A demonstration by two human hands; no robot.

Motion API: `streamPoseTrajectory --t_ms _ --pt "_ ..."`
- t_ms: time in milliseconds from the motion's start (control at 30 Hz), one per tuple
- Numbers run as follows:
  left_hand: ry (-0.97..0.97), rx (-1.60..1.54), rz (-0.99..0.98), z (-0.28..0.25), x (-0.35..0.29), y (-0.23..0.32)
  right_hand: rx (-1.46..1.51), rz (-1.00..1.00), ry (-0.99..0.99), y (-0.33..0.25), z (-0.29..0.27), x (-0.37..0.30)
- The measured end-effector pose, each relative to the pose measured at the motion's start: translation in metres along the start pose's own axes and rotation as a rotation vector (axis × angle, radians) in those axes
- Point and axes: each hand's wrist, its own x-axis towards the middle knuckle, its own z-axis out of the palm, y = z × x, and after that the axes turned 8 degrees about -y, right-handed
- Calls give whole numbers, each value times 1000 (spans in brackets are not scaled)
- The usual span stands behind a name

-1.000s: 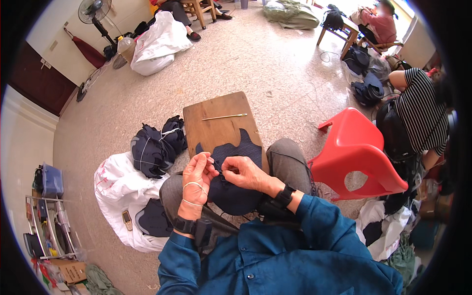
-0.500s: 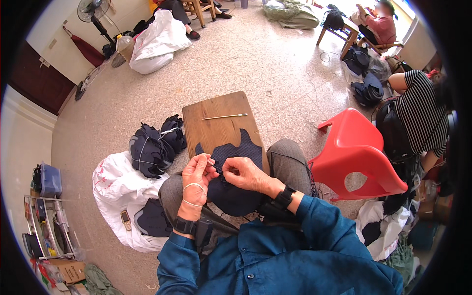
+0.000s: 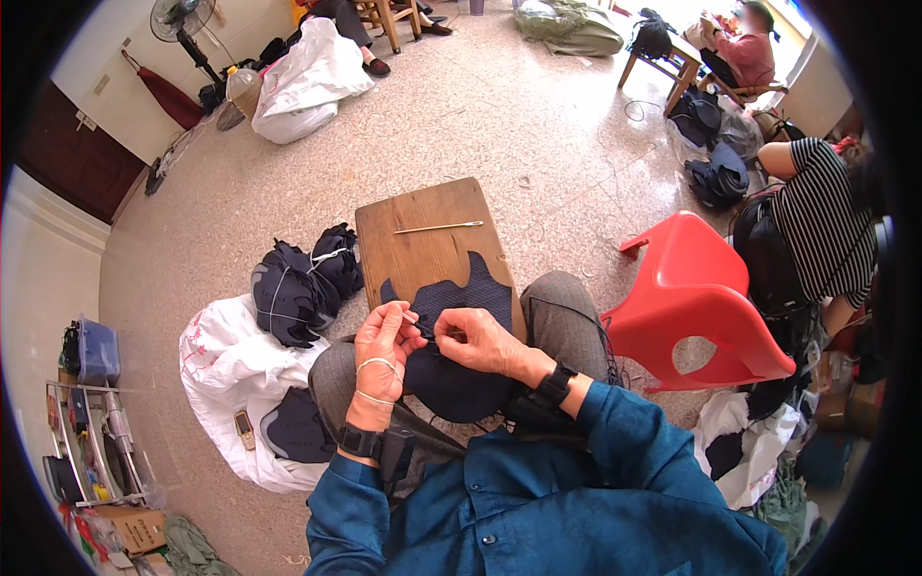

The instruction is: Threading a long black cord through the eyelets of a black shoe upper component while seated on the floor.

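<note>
A dark navy fabric piece with a textured upper part and two pointed ends lies over my lap and the near end of a wooden stool. Above it, my left hand is closed in a pinch, a white band around its wrist. Dark material shows at its fingertips, apparently part of the fabric piece. Close by on the right, my right hand is closed too, thumb against forefinger. Whatever is in that pinch is too small to make out. A long metal needle lies across the far part of the stool.
Tied bundles of dark pieces and a white sack with a mobile phone sit left. A red plastic chair stands right, near a person in a striped top. Another person sits far right.
Both my hands stay almost in place, still pinched close together over the dark fabric. At far right, the seated person's hands have shifted slightly.
</note>
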Motion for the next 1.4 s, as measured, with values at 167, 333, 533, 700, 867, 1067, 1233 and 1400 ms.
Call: streamPoseTrajectory --t_ms 167,333,533,700,867,1067,1233,1400 --pt "-10 19 -5 0 0 -2 -5 -4 8 4 1 0" --pt "-11 28 9 -1 -1 -4 -5 3 4 2 1 -1" --pt "9 71 47 9 -2 -1 47 16 34 7 2 -1" --pt "12 74 37 9 -3 -1 86 26 66 13 3 -1" --pt "-5 66 40 10 -3 -2 213 14 86 23 4 -1" --pt "7 37 47 8 -4 -3 598 269 59 -1 -6 -3" --pt "-5 45 48 12 -4 -3 593 235 125 9 -10 -5" --pt "-31 56 49 14 -5 -2 345 169 84 -6 -7 -2"
